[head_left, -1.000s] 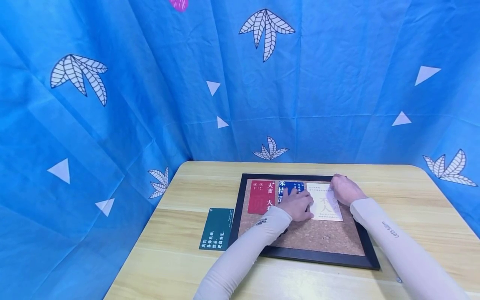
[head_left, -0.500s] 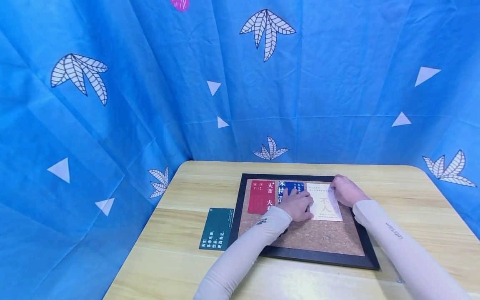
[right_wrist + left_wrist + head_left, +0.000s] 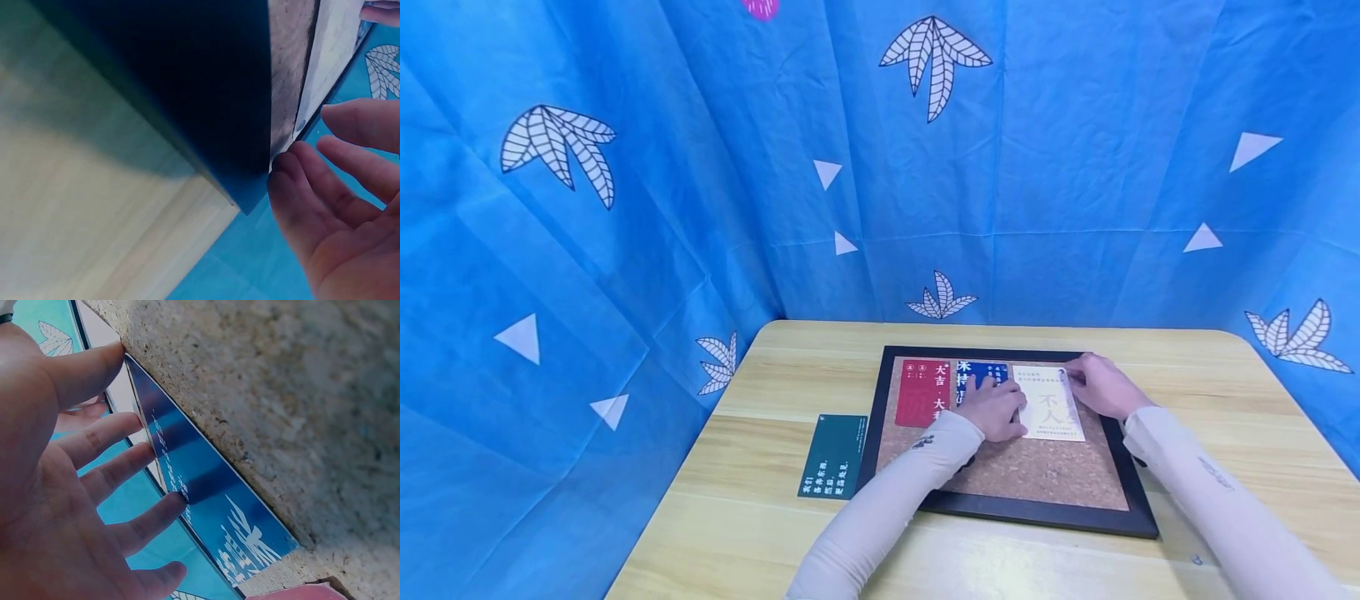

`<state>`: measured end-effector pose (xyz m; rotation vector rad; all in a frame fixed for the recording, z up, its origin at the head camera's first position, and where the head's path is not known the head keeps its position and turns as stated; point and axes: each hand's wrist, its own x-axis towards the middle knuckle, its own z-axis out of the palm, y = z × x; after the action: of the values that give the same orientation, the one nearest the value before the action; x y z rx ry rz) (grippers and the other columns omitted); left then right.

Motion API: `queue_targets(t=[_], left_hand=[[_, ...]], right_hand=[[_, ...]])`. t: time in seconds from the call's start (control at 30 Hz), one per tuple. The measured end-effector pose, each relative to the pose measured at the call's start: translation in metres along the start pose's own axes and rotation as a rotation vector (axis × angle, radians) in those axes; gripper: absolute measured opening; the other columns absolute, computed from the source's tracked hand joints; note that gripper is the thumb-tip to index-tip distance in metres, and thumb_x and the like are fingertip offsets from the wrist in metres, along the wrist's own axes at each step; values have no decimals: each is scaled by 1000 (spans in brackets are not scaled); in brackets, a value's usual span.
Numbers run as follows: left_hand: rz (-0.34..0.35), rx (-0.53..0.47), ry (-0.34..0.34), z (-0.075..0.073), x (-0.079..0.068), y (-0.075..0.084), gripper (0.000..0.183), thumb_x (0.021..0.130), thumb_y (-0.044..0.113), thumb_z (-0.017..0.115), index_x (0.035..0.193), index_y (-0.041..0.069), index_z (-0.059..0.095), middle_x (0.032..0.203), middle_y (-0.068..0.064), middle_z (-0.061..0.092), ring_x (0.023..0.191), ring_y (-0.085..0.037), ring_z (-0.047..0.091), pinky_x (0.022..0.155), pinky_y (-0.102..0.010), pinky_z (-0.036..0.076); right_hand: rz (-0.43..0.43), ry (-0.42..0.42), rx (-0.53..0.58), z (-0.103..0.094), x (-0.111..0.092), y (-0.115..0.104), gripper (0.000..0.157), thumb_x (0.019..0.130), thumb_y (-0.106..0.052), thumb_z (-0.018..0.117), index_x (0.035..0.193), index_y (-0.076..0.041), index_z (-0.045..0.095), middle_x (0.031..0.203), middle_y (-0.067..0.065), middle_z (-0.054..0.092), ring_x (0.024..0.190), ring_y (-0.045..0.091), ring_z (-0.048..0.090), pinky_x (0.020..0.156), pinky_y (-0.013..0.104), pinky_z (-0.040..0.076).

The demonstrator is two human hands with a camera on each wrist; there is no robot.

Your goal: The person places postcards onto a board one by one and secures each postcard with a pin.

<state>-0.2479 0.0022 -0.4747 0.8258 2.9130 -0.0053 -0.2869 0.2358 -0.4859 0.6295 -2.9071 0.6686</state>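
Observation:
Within a black-framed cork board point(image 3: 1033, 475) lie a red card point(image 3: 919, 398), a blue card point(image 3: 992, 372) and a cream card point(image 3: 1047, 402), side by side. My left hand point(image 3: 992, 410) rests with spread fingers across the blue card, its thumb at the cream card's lower left corner. The left wrist view shows those fingertips along the blue card point(image 3: 206, 469). At the cream card's upper right corner is my right hand point(image 3: 1103, 387), fingers loosely bent, thumb apart from them. A small round pin head point(image 3: 302, 125) shows at that corner.
A dark green card point(image 3: 833, 457) lies on the wooden table point(image 3: 737, 517), left of the board. A tiny clear object point(image 3: 1197, 560) sits on the table near my right forearm. Blue patterned cloth point(image 3: 1075, 167) hangs behind the table and to the left.
My right hand has shifted slightly to the right and its fingers have drawn off the cream card's corner, baring more of it. My left hand and the cards stay in place.

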Motion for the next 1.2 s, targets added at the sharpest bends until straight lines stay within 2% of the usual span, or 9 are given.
queue_targets(t=[0.17,0.27,0.33,0.43,0.53,0.67,0.9,1.1,1.2], left_hand=[[-2,0,4,-1,-1,1,41,96,51,69,134,36,65,153,15,52,137,-19,50,125,-55,31],[-4,1,4,-2,-1,1,41,96,51,69,133,36,66,153,15,52,137,-18,50,125,-55,31],[-5,-4,3,-2,-2,1,40,96,51,69,133,36,66,152,15,52,137,-19,50,125,-55,31],[-3,-1,1,-1,-1,1,40,96,51,69,132,36,66,152,15,52,137,-19,50,125,-55,31],[-3,8,-1,-1,-1,1,40,96,51,68,132,36,65,153,16,52,137,-19,50,124,-55,31],[-4,16,-2,1,0,1,39,96,52,68,132,37,65,152,16,52,137,-19,49,124,-55,31],[-3,11,-4,0,1,2,39,96,51,68,132,36,65,152,16,52,137,-19,50,124,-56,31],[1,11,-5,0,1,2,38,96,51,68,130,36,66,150,16,53,135,-19,50,123,-55,31],[3,14,-2,0,0,2,37,96,51,68,129,36,66,149,16,54,134,-19,50,123,-55,32]], right_hand=[[75,-3,38,-7,-14,2,32,97,-6,62,124,9,69,94,18,67,78,26,57,68,39,47],[124,-11,59,-11,-23,5,42,98,-10,64,131,15,61,110,31,65,89,38,64,73,49,55],[146,-15,66,-13,-29,8,47,98,-13,64,133,18,57,121,37,61,101,45,65,82,56,57],[166,-22,84,-14,-39,12,52,98,-14,64,134,22,53,123,42,59,106,51,64,86,61,56],[162,-19,89,-14,-50,16,54,97,-14,66,132,25,52,115,40,64,100,47,67,84,60,57],[175,-37,113,-14,-62,21,56,97,-15,67,130,28,50,104,34,69,88,34,68,78,55,57],[208,-54,145,-12,-82,26,59,98,-19,66,133,26,49,102,26,71,90,31,68,79,52,58],[221,-59,153,-10,-93,23,58,100,-23,65,131,24,52,97,15,72,85,20,64,72,36,54],[228,-66,186,-10,-96,21,57,101,-22,64,132,24,51,100,19,72,83,18,65,69,31,53]])
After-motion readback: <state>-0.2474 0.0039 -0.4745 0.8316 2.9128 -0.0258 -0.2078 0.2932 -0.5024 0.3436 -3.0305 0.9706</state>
